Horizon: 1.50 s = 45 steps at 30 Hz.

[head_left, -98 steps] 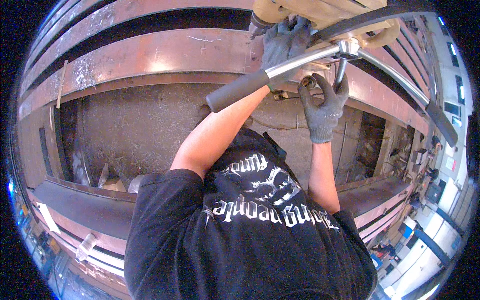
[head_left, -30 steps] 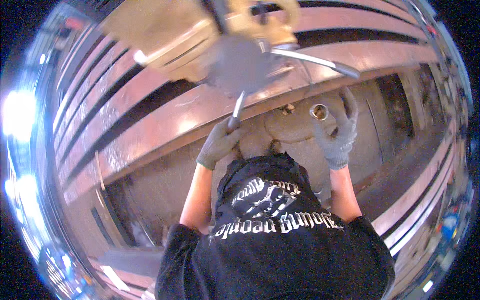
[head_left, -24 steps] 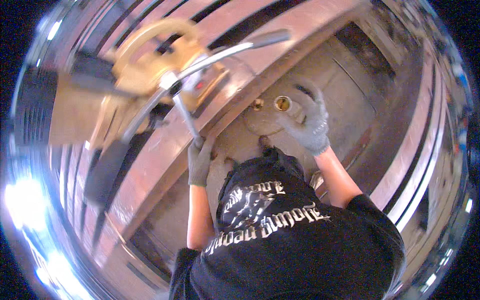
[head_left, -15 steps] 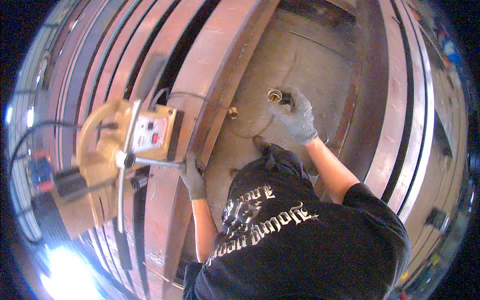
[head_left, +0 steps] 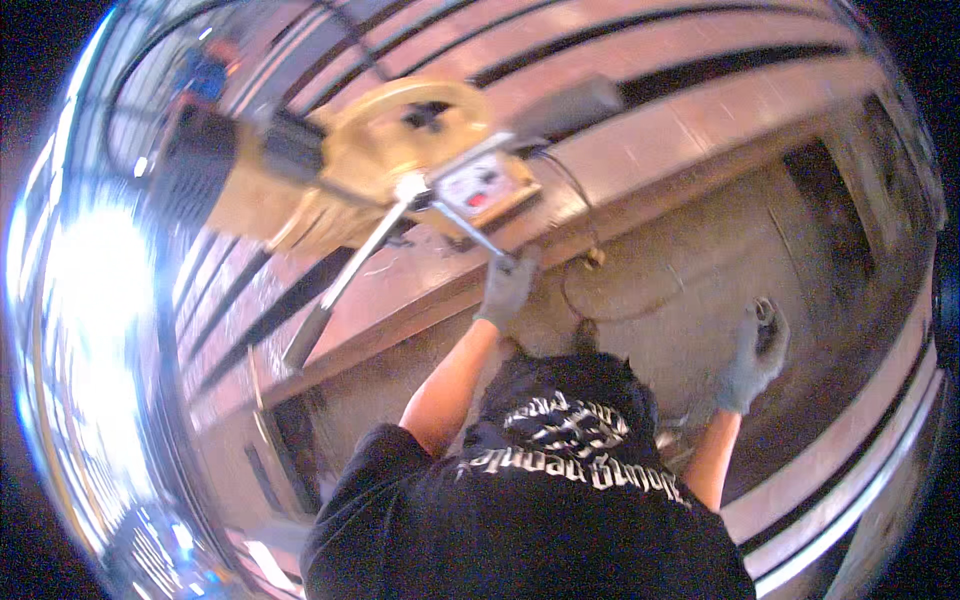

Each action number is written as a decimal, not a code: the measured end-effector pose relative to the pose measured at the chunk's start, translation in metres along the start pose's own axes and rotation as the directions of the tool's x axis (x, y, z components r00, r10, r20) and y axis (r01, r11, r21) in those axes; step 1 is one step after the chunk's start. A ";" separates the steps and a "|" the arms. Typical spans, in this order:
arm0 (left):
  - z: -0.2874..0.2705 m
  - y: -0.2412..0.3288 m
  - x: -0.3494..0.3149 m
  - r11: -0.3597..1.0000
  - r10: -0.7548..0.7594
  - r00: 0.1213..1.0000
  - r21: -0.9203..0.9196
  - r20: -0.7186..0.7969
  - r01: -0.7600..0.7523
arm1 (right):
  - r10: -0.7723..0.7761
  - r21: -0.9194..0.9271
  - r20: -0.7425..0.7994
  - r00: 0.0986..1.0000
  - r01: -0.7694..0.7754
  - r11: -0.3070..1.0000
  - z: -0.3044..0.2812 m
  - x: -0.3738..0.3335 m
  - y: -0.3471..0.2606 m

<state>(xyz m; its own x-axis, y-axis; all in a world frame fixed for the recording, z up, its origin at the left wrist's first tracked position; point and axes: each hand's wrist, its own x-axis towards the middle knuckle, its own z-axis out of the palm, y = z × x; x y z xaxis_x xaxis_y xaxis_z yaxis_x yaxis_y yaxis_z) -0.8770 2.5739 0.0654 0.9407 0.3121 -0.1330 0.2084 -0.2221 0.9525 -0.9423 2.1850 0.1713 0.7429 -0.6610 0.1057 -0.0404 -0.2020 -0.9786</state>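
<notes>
My gloved left hand (head_left: pixel 507 288) is closed around the outer end of one metal spoke of the feed handle (head_left: pixel 362 247) on a yellow drill press (head_left: pixel 400 150). The drill stands on a reddish steel beam, its control panel with a red switch (head_left: pixel 477 201) facing me. Off to the right, my gloved right hand (head_left: pixel 755 362) is held up over the floor with its fingers curled. At its fingertips is a small round, ring-like piece (head_left: pixel 765 312), blurred by motion, so its exact kind cannot be made out.
Long reddish steel beams (head_left: pixel 700 92) lie side by side with dark gaps between them. A cable (head_left: pixel 570 185) runs from the drill over the beam edge. Concrete floor (head_left: pixel 680 260) shows between the beams. Bright light glares at the far left.
The view has turned, so the drill appears higher and more to the right. My right hand has moved out to the right with the round piece; my left hand stays on the handle.
</notes>
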 end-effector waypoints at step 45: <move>-0.072 0.054 -0.053 0.981 -0.159 0.977 0.130 0.139 0.141 | -0.640 0.619 0.708 -0.298 0.698 0.360 0.334 -0.003 -0.408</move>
<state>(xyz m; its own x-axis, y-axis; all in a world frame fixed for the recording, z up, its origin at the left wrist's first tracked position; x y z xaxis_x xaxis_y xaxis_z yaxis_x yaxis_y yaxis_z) -0.9346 2.6124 0.1435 0.9234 0.2124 -0.3196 0.3723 -0.2943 0.8802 -0.7049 2.5103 0.5114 0.2780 0.8377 0.4701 0.9178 -0.0871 -0.3874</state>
